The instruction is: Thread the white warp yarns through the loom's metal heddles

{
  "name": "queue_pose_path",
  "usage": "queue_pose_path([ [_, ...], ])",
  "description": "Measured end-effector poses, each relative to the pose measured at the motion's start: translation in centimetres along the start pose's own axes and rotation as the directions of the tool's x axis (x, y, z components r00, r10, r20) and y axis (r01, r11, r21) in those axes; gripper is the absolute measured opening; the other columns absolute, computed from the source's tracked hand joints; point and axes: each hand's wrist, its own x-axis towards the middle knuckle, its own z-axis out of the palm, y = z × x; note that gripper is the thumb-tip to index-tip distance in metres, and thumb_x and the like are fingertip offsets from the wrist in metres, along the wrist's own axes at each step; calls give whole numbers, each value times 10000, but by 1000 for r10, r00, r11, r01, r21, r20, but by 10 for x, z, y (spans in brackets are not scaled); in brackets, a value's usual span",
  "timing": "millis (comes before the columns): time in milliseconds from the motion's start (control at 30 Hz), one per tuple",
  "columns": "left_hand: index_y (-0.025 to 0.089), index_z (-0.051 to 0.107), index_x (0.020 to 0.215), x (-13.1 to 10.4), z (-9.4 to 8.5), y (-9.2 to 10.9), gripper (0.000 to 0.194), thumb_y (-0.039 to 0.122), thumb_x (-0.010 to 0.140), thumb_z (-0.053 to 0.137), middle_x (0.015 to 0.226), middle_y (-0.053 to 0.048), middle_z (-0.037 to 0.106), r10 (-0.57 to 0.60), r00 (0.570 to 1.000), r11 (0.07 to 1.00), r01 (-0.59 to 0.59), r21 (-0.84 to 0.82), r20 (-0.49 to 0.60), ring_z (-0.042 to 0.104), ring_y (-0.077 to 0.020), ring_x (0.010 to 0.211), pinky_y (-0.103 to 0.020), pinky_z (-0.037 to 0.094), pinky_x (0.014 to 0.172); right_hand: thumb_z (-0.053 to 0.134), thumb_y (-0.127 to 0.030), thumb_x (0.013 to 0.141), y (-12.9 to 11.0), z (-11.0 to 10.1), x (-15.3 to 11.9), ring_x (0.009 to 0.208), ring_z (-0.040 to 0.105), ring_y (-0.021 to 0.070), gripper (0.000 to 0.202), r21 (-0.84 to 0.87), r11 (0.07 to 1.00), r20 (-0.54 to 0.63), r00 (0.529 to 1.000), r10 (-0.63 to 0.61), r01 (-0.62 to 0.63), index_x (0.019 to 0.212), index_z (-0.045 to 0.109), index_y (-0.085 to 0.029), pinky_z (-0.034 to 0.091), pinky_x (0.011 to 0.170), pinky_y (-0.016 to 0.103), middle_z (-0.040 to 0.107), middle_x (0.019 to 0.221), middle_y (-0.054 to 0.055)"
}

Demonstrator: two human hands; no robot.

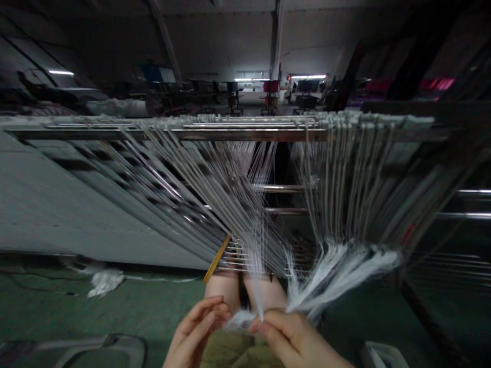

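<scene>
My right hand [293, 335] pinches the gathered lower end of a narrow bundle of white threads [257, 278], just above my lap. A loose white tail of thread sticks out left from its fingertips. Close by on the left, my left hand [199, 329] has loosely bent fingers with the thumb apart; it holds nothing that I can see. A thick hank of loose white threads [337, 276] spreads up and right behind my right hand. A yellow-ended frame of thin metal rods [235, 258] lies over my knees among the threads.
Many grey cords [345, 189] hang in rows from a long metal bar [245, 134] across the view. A white panel [95, 214] stands left. On the green floor [161, 314] lie white thread scraps [105, 282] and a grey metal frame [103, 350]. A pale container [383, 355] sits lower right.
</scene>
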Motion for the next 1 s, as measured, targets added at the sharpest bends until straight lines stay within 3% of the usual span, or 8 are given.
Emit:
queue_pose_path([
  [67, 193, 685, 922, -2, -14, 15, 256, 396, 770, 650, 914, -70, 671, 253, 960, 909, -192, 371, -122, 607, -232, 893, -332, 455, 814, 395, -312, 938, 4, -3, -3, 657, 539, 131, 321, -55, 998, -28, 1000, -2, 0, 838, 664, -167, 369, 589, 212, 620, 703, 4],
  [133, 194, 680, 855, -4, -19, 31, 222, 398, 786, 627, 875, -63, 657, 496, 861, 645, -276, 713, -116, 594, -226, 847, -318, 439, 774, 381, -308, 950, 7, -4, -3, 686, 550, 128, 313, -31, 999, -42, 999, -6, 5, 884, 665, -195, 376, 622, 212, 629, 744, -2],
  [267, 216, 654, 852, 8, -3, 55, 246, 445, 765, 634, 768, -22, 619, 635, 769, 291, -148, 945, -75, 540, -190, 682, -300, 385, 648, 359, -339, 971, 6, 3, 7, 617, 507, 100, 311, 90, 996, -47, 999, -17, 21, 939, 655, -247, 359, 572, 193, 572, 679, -42],
  [433, 179, 597, 645, 35, 9, 62, 286, 434, 760, 656, 565, 18, 523, 346, 918, 750, -147, 645, -193, 435, -112, 524, -215, 305, 493, 387, -368, 964, -5, 9, 31, 683, 532, 115, 329, 87, 991, -137, 986, -94, 106, 811, 621, -196, 399, 629, 207, 555, 699, -26],
  [600, 166, 511, 674, 46, 1, 64, 344, 463, 847, 497, 464, 56, 407, 62, 994, 949, -29, 315, -95, 299, -63, 352, -166, 199, 336, 429, -246, 942, -7, 18, 60, 871, 620, 165, 228, -13, 980, -252, 948, -195, 198, 1007, 643, -204, 459, 805, 273, 680, 883, 22],
  [767, 194, 380, 638, 40, -3, 79, 282, 339, 863, 468, 499, 100, 223, -84, 994, 996, 84, -1, 74, 90, -47, 376, -115, 121, 293, 429, -156, 915, -5, 29, 85, 998, 620, 256, 263, -351, 911, -363, 865, -346, 217, 1077, 635, -150, 477, 879, 396, 673, 1079, 93],
  [900, 171, 425, 629, 26, -7, 77, 300, 228, 923, 411, 492, 86, 219, 64, 956, 877, 83, -474, 285, 101, -50, 373, -95, 201, 318, 446, -125, 903, -7, 35, 99, 908, 655, 287, 257, -565, 820, -440, 807, -395, 93, 1075, 636, -145, 521, 796, 421, 688, 1034, 110],
  [1000, 149, 535, 661, 17, -13, 67, 314, 248, 936, 420, 475, 72, 235, 187, 910, 835, 51, -547, 370, 159, -56, 376, -120, 268, 362, 459, -115, 902, -10, 38, 106, 874, 661, 279, 272, -653, 758, -476, 784, -398, -12, 1125, 611, -154, 532, 752, 394, 676, 1063, 113],
])
